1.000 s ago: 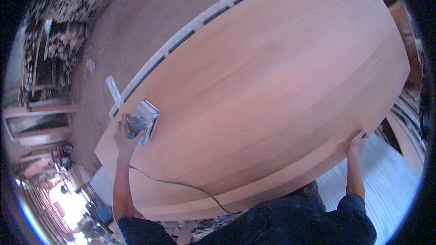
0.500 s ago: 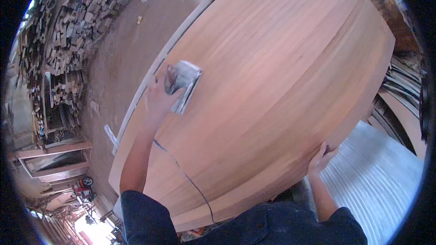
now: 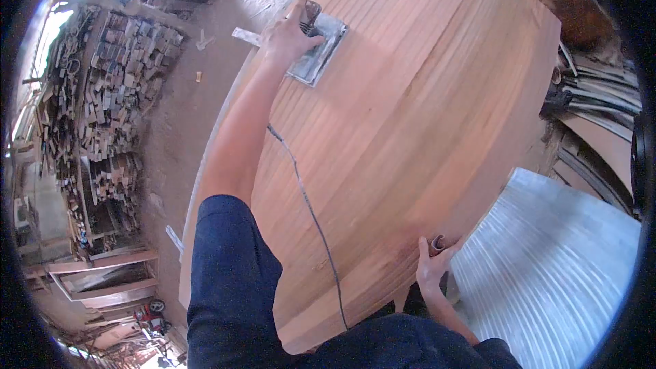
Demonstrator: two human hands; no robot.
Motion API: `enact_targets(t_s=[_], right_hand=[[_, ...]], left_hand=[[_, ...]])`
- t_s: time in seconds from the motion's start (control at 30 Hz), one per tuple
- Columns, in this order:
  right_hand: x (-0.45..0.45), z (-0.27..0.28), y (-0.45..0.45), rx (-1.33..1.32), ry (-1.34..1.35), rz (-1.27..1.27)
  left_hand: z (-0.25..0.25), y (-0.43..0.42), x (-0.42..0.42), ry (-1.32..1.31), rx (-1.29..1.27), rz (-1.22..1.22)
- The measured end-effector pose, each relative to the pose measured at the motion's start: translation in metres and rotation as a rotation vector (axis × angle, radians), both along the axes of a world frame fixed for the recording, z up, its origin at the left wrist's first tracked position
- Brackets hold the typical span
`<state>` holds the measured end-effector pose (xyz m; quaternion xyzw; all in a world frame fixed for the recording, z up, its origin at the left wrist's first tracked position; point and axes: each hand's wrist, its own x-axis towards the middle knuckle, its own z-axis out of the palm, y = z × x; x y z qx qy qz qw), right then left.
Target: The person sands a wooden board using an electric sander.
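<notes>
A large, curved wooden panel (image 3: 389,157) with long grain lines fills the middle of the view. Near its far left edge, my left hand (image 3: 285,41) is wrapped round the dark grip of a dusty, flat-based power sander (image 3: 324,55), which rests on the wood. A dark cord (image 3: 311,208) runs from under my left forearm across the panel to its near edge. At the near right edge, my right hand (image 3: 432,270) has its thumb and fingers closed round a small brown curled piece (image 3: 438,243), against the panel's side.
Stacked wood offcuts (image 3: 123,89) stand at the left, above a wooden frame (image 3: 102,281) and a red wheeled machine (image 3: 150,314). Light strips (image 3: 236,36) jut from the panel's left side. A pale corrugated sheet (image 3: 547,260) lies at the right, below curved strips (image 3: 601,92).
My left hand has moved the sander up and away along the panel, and the arm is more stretched out. My right hand appears lower and further left along the near edge as the view has turned.
</notes>
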<state>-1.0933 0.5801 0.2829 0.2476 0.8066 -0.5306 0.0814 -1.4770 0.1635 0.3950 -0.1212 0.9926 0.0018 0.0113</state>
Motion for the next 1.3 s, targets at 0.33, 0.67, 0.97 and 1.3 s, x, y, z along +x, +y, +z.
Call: enact_targets(t_s=[0.33, 0.67, 0.97, 1.3], right_hand=[[-0.003, -0.008, 0.004, 0.201, 0.105, -0.004], [-0.166, -0.092, 0.082, 0.11, 0.406, 0.042], [-0.48, -0.125, 0.169, 0.372, 0.327, 0.063], [-0.679, -0.115, 0.259, 0.442, 0.387, 0.214]], left_hand=[[0.019, -0.068, 0.188, -0.095, 0.043, 0.152], [-0.019, -0.114, 0.315, 0.057, 0.06, 0.215], [-0.039, -0.112, 0.289, -0.082, 0.122, 0.507], [-0.003, -0.113, 0.373, 0.104, 0.262, 0.676]])
